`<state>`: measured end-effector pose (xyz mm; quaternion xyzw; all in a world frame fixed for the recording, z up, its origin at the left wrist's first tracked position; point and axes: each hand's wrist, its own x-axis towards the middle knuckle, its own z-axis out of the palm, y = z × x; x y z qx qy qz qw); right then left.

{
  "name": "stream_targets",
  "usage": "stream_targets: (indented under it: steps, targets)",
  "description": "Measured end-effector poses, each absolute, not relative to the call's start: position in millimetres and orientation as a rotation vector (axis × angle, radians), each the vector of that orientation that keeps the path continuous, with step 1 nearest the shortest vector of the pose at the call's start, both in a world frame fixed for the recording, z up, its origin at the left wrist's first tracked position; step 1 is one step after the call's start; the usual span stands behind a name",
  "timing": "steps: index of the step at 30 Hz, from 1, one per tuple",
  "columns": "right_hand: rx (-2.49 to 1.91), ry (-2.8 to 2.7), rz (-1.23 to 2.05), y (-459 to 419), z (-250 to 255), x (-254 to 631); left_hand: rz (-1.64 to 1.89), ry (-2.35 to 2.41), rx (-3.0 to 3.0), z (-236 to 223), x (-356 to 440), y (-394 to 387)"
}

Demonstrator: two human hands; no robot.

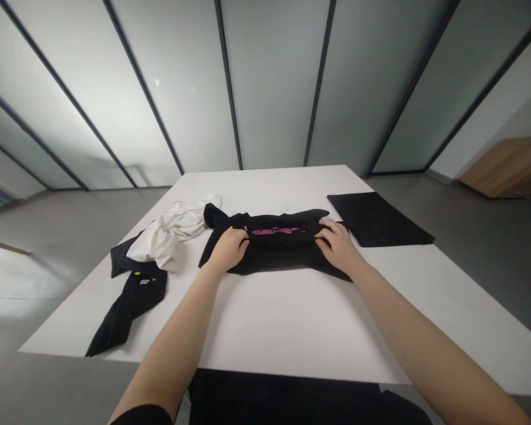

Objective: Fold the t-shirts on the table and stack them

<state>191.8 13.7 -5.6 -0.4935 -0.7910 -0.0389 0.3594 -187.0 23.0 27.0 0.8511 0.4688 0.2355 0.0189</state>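
A black T-shirt (274, 251) with pink lettering lies bunched crosswise on the white table in front of me. At its left part my left hand (230, 248) has its fingers curled closed on the fabric. My right hand (340, 245) grips the right part, fingers bent onto the cloth near the end of the lettering. Both thumbs are mostly hidden. The shirt's upper edge is rolled and uneven, and a fold sticks up at its upper left corner.
On the white table (287, 330), a crumpled white garment (163, 236) lies left, over a black garment (144, 292) with a small light print. A flat folded black cloth (378, 218) lies at the right edge. Frosted glass panels (274, 82) stand behind; a wooden piece (508, 165) is far right.
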Motion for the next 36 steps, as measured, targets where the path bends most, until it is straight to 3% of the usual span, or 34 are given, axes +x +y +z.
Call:
stream_targets:
  steps: [4,7,11,14,16,19,22,29,36]
  targets:
    - [-1.282,-2.072,0.138,6.1,14.1,190.3,0.715,1.404,2.448,43.1,-190.0,14.7]
    - [-1.344,-2.168,0.405,-0.4,27.6,190.7,0.486,1.241,2.226,52.6,-194.1,9.0]
    - [-1.400,-2.204,1.108,-7.6,36.2,190.9,0.067,1.029,1.833,58.7,-197.5,1.8]
    - [-1.528,-2.041,1.517,-9.9,34.4,191.1,0.126,1.064,1.602,53.9,-197.4,4.9]
    - [-1.589,-1.912,1.423,-8.3,29.6,191.0,0.394,1.211,1.605,45.6,-197.6,13.8]
    - [-1.603,-1.668,0.990,-0.4,16.9,191.2,0.893,1.533,1.831,27.1,-202.8,32.3]
    - [-1.533,-1.609,0.616,10.4,1.1,194.1,1.061,1.851,2.026,6.6,-214.7,45.8]
    - [-1.690,-1.832,0.342,23.0,-14.0,206.6,0.490,2.305,1.904,0.9,-233.4,42.1]
    - [-1.853,-2.048,0.235,20.2,-4.7,213.1,0.305,2.113,1.954,24.7,-232.6,35.3]
